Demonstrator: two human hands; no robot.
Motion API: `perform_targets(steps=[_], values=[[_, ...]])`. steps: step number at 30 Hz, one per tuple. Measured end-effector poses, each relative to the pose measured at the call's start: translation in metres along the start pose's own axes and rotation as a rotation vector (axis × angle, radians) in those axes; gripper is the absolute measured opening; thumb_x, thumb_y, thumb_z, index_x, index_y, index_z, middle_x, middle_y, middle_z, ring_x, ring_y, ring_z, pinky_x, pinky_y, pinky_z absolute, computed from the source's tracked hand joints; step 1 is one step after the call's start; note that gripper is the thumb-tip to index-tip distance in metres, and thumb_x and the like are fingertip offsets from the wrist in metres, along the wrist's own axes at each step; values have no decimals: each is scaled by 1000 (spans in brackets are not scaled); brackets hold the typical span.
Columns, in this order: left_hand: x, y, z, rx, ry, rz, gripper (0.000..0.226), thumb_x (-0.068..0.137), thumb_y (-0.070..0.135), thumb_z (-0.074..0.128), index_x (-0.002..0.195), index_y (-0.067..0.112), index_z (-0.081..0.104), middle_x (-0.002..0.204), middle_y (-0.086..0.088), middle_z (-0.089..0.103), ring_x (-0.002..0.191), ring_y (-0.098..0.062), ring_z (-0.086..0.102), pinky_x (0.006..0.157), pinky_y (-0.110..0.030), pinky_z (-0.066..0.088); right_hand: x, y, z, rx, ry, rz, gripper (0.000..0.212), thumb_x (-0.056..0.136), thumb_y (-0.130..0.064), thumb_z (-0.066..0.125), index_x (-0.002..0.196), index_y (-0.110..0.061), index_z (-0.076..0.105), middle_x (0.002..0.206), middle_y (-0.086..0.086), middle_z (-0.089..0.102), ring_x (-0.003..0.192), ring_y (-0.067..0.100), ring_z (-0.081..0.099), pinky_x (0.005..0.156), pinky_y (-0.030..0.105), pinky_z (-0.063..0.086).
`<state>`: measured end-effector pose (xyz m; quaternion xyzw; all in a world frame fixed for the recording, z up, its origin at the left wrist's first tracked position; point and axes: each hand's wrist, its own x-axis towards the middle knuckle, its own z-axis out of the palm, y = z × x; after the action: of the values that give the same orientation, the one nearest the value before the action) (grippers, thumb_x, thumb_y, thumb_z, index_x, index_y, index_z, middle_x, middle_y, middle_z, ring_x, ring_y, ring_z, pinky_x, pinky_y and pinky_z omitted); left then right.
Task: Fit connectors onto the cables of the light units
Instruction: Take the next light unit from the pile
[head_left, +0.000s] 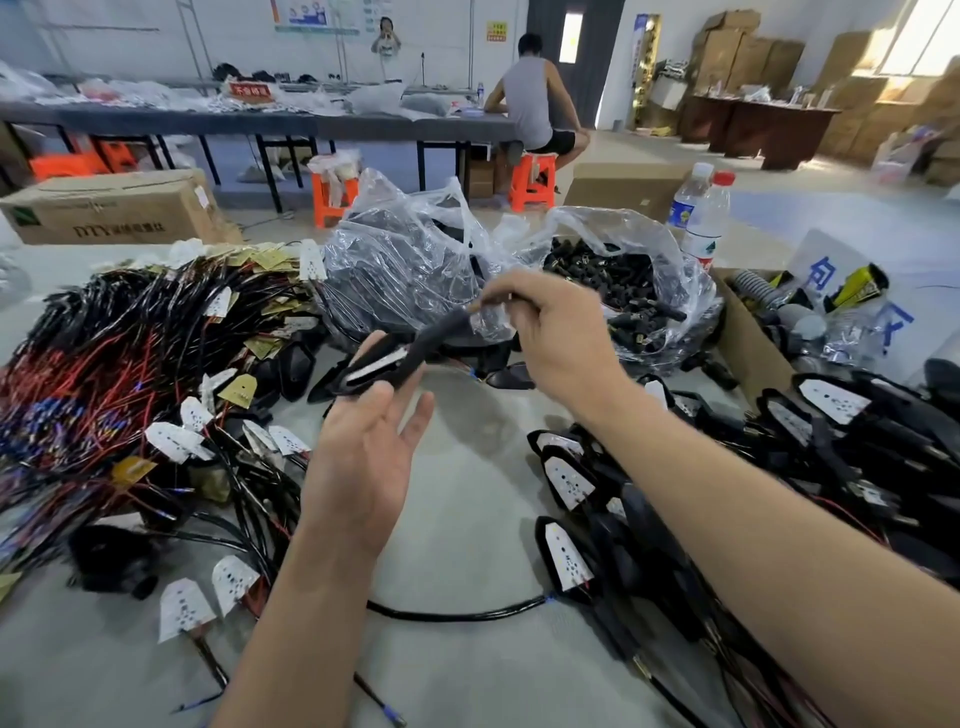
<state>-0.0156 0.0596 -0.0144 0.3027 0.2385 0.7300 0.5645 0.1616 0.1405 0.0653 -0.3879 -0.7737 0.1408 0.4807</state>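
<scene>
Left hand (363, 457), fingers loose and open, lies under a light unit (384, 364) that the right hand (556, 332) pinches by its stem at mid-table; with the left pile (130, 353) and right pile (831, 447) full and connectors (597, 270) bagged far right, most work seems left.

A long grey table (208, 122) is standing across the back of the room. A person (530, 98) is sitting at the table's right end on an orange stool (531, 179), back turned. Another orange stool (332, 200) is standing in front of the table. A big cardboard box (114, 205) is lying in front of its left part. Behind the table, posters (306, 13) are hanging on a white wall (130, 36). Right of the table, a dark door (550, 62) is standing. Farther right, brown boxes (748, 57) are piling up beside a brown desk (769, 124). Sunlight is pouring through a window (919, 36) onto the pale floor (649, 150).
</scene>
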Motion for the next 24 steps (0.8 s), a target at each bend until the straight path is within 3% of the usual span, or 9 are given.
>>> perform_targets(steps=[3,6,9,12,14,17,20,22,24], values=[[2,-2,9,69,34,-89,48,86,9,64,132,23,63,112,2,73,104,-11,67,84,-23,54,28,-35,-32,-343,-49,-192,31,85,-11,55,99,-27,78,84,-6,73,77,12,59,72,27,46],[-2,-23,20,428,16,-212,40,87,-3,70,119,21,70,100,11,76,91,-9,65,79,-21,45,31,-45,-66,-906,-324,-144,28,79,-15,57,93,-27,77,82,2,72,78,27,64,71,33,54],[-6,-50,26,707,4,-278,45,85,1,75,120,27,67,107,11,75,100,-5,71,82,-18,47,7,-24,-97,-1044,-755,120,17,89,-25,58,91,-19,73,75,2,67,71,23,64,74,36,60],[-5,-67,24,827,7,-326,54,83,10,76,131,30,61,119,9,67,109,-6,66,89,-24,51,-26,11,-129,-982,-1041,425,37,94,-46,61,73,-17,70,60,-8,63,63,15,61,63,26,51],[-4,-73,23,869,1,-338,46,84,11,74,123,33,66,118,8,69,108,-6,66,93,-26,52,-40,28,-141,-914,-1034,537,41,92,-52,64,65,-21,69,58,-6,62,64,16,60,59,25,46],[-2,-76,25,882,15,-321,34,82,14,73,105,39,70,110,10,74,98,-1,69,79,-17,49,-37,45,-127,-794,-735,470,51,88,-60,63,70,-14,74,62,4,70,63,20,67,63,29,55],[2,-72,22,926,33,-304,32,84,13,73,106,37,72,107,11,74,96,1,69,73,-14,47,-12,52,-70,-744,-518,311,39,92,-42,60,73,-11,73,66,6,69,65,24,67,72,37,61],[3,-65,16,951,57,-287,31,86,11,72,104,36,73,105,11,74,96,-1,69,72,-16,48,7,53,-23,-756,-608,258,23,93,-27,56,92,-12,73,89,9,72,83,30,68,80,40,59],[4,-57,7,972,75,-264,30,85,8,71,98,36,74,102,9,75,95,-2,70,72,-15,49,19,60,19,-774,-780,234,19,92,-13,53,97,-5,71,97,13,68,87,32,65,73,34,54]])
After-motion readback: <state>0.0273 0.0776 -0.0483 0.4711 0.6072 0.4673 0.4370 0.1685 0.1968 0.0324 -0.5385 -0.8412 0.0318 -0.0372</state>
